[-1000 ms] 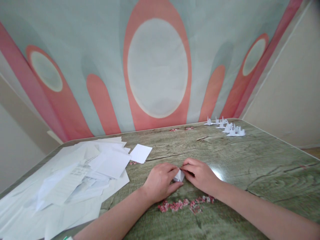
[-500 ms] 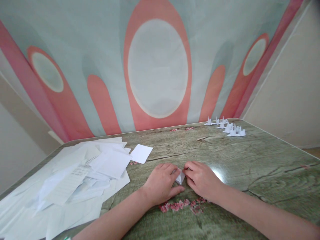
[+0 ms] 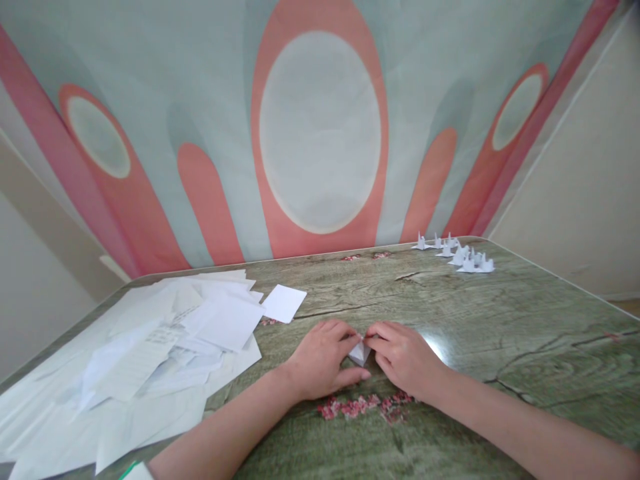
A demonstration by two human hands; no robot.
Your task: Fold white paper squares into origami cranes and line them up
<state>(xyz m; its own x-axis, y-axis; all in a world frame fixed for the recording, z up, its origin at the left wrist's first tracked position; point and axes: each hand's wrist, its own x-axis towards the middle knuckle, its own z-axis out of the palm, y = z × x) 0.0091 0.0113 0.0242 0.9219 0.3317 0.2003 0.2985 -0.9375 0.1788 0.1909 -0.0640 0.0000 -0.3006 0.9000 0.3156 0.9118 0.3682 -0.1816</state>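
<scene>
A small folded piece of white paper [image 3: 359,355] lies on the table between my two hands, its near part a pointed shape. The bent fingers of my left hand [image 3: 324,360] press on its left and upper side, while the thumb stretches out below it. From the right, the fingertips of my right hand [image 3: 404,358] pinch its upper right edge. Both sets of fingertips almost meet at the top of the paper and hide part of its folds.
Piled sheets of white paper [image 3: 125,373] cover the table's left side, some printed. A square white sheet [image 3: 285,304] lies beside the pile. Several folded paper cranes [image 3: 475,263] stand at the far right corner of the wood-patterned table [image 3: 540,313]. A patterned backdrop [image 3: 320,133] rises behind.
My left thumb sits slightly farther from the folded paper, and my right fingertips have shifted a little left along its top. The camera view has moved slightly.
</scene>
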